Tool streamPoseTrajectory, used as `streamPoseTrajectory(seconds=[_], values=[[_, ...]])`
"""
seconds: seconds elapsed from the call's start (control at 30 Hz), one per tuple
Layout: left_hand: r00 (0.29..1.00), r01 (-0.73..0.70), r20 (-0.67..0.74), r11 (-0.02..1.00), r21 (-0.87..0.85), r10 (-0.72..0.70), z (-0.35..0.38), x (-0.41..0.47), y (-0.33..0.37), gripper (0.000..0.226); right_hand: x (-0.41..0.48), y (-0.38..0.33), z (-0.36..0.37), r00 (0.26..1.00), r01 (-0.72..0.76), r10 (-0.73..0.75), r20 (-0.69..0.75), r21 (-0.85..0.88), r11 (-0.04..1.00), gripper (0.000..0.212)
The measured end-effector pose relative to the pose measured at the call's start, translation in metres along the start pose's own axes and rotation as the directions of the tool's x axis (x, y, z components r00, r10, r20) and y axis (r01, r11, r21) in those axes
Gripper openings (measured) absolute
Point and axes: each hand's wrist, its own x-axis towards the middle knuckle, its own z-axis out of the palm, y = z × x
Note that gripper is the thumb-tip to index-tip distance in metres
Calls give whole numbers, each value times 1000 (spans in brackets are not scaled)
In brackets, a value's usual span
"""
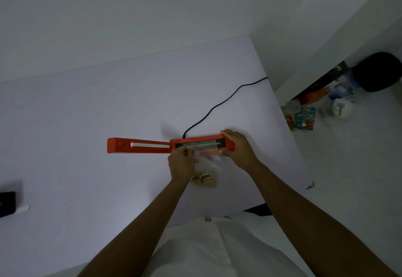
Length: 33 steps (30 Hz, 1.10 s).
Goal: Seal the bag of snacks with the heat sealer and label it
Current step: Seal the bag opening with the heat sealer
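An orange heat sealer (195, 141) lies on the white table (108, 113), its lid (139, 145) swung open to the left. A clear plastic bag (206, 157) with round pale snacks (204, 180) at its bottom lies in front of it, its open top laid across the sealing strip. My left hand (181, 163) pinches the bag's top left corner at the strip. My right hand (238, 147) holds the bag's top right corner, fingers curled over the sealer's right end.
A black power cord (219, 104) runs from the sealer to the table's far right edge. A dark device (6, 202) and a white strip (22, 209) sit at the left edge. Packets, bottles and a black round object (378, 71) lie on the floor at right.
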Motion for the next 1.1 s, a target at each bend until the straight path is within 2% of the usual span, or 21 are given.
streamPoseTrajectory(seconds=[0.17, 0.33, 0.43, 0.57, 0.8, 1.1], values=[[1000, -19, -3, 1000, 15, 19, 0, -1, 4, 31, 0, 0, -1, 1000, 5, -5, -6, -6, 1000, 76], [990, -139, 0, 990, 28, 139, 7, -4, 13, 28, 1, 1, 0, 1000, 11, -11, -10, -16, 1000, 77], [986, -166, -6, 986, 26, 166, 11, -5, 19, 32, 2, 1, 1, 1000, 7, -8, -12, -24, 1000, 78], [995, -97, -17, 995, -5, 97, 9, -3, 12, 30, 1, 1, 1, 1000, 3, -3, -10, -3, 1000, 78], [994, 107, 21, 991, -82, -105, 0, 4, -1, 11, 2, 3, 1, 1000, 8, -8, -2, 6, 1000, 78], [991, 129, 28, 990, -63, -128, 1, 4, -2, 12, 0, 2, 1, 1000, 14, -14, -6, 10, 1000, 78]])
